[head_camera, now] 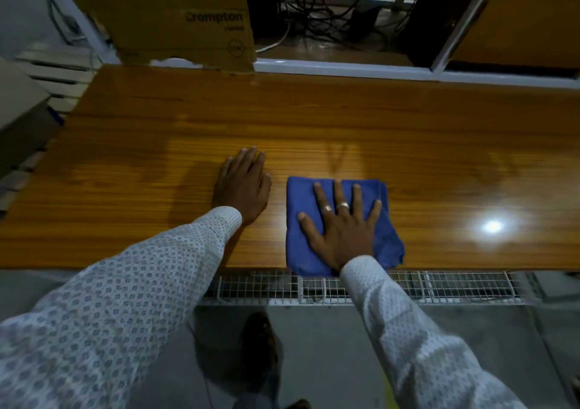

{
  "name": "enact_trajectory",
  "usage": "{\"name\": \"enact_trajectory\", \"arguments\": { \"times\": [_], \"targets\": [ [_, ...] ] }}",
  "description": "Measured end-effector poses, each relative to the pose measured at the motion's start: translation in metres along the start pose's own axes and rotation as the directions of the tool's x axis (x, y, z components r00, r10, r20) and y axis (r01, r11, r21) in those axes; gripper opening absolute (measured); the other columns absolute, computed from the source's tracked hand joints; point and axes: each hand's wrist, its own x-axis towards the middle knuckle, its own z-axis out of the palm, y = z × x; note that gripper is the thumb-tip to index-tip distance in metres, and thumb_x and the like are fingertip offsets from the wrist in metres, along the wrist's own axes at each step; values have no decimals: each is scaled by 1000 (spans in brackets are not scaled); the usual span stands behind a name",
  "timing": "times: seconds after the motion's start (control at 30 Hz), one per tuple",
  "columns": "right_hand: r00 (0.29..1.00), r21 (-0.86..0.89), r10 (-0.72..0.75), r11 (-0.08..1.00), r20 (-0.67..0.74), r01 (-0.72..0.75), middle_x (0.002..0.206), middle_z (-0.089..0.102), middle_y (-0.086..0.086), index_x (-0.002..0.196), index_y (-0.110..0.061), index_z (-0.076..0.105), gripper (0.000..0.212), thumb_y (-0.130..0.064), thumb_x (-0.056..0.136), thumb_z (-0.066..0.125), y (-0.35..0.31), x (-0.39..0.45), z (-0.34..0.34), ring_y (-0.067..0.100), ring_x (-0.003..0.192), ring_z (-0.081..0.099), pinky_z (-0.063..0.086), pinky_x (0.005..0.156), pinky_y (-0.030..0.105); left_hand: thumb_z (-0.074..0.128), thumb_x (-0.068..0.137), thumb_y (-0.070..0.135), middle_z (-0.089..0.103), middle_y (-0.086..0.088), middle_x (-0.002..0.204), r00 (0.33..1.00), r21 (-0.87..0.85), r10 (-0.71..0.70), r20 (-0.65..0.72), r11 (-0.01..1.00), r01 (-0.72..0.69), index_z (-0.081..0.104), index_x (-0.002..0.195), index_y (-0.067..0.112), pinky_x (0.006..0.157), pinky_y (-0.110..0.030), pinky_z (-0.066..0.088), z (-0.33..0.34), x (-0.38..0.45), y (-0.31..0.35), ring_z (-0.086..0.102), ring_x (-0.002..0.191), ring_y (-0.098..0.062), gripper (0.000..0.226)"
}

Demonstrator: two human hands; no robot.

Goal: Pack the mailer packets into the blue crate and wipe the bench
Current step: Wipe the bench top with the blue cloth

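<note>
The right hand [340, 226] lies flat on a folded blue cloth [342, 226], fingers straight and spread, palm pressing it down onto the wooden counter [314, 119]; two rings show on its fingers. The cloth sits at the counter's near edge, its nearest corner hanging slightly over that edge. Just left of the cloth, and not touching it, the left hand [241, 185] rests palm down on the bare wood, fingers straight and close together, holding nothing. Both arms wear patterned white sleeves [125, 298]. Below the counter's near edge runs a wire mesh tray [439, 286], and past it a grey floor. At the counter's far edge, left of the cloth, stands a brown cardboard box [175, 16] printed "Crompton". Right of the box, behind the counter, a tangle of dark cables [329, 9] lies in an open recess.
</note>
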Motion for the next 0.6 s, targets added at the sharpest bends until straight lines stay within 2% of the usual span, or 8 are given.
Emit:
{"name": "enact_trajectory", "arguments": {
  "times": [0.13, 0.3, 0.43, 0.53, 0.6],
  "targets": [
    [1000, -32, 25, 999, -6, -25, 166, 6, -7, 154, -50, 3, 76, -83, 86, 11, 27, -20, 1, 32, 153, 3, -2, 116, 67, 23, 98, 48, 29, -1, 161, 1000, -5, 7, -19, 1000, -7, 35, 151, 21, 123, -42, 13, 1, 0, 1, 22, 150, -20, 62],
    [987, 1, 146, 989, 63, -146, 167, -9, -3, 154, -46, -8, 79, -82, 85, 3, 23, 19, -7, 35, 152, -10, -6, 113, 70, 22, 98, 48, 29, -1, 161, 1000, -6, 9, -12, 1000, -9, 34, 151, 21, 123, -42, 14, 1, 0, -1, 22, 149, -20, 60],
    [998, 13, 48, 999, 51, -49, 166, -7, -4, 154, -47, -8, 78, -82, 85, 4, -3, 12, -2, 35, 152, -11, -9, 113, 70, 20, 99, 47, 26, 0, 162, 1000, -10, 6, 0, 1000, -6, 31, 153, 22, 124, -42, 13, 0, -1, -1, 19, 151, -20, 61],
    [1000, -1, -14, 1000, 1, 14, 167, 3, -5, 154, -49, 0, 77, -83, 86, 7, 3, -12, 2, 33, 153, -2, -5, 114, 68, 19, 99, 47, 26, 0, 162, 1000, -8, 6, 4, 1000, -6, 30, 153, 22, 124, -42, 13, 0, -2, -1, 19, 151, -19, 61],
    [1000, -12, -11, 1000, -6, 11, 166, 4, -6, 154, -49, 3, 77, -83, 86, 9, 11, -18, 1, 32, 153, 0, -4, 115, 68, 19, 99, 46, 27, -1, 162, 1000, -10, 6, 4, 1000, -6, 32, 153, 22, 123, -43, 14, -1, -1, 0, 20, 150, -20, 60]
  ]
}}
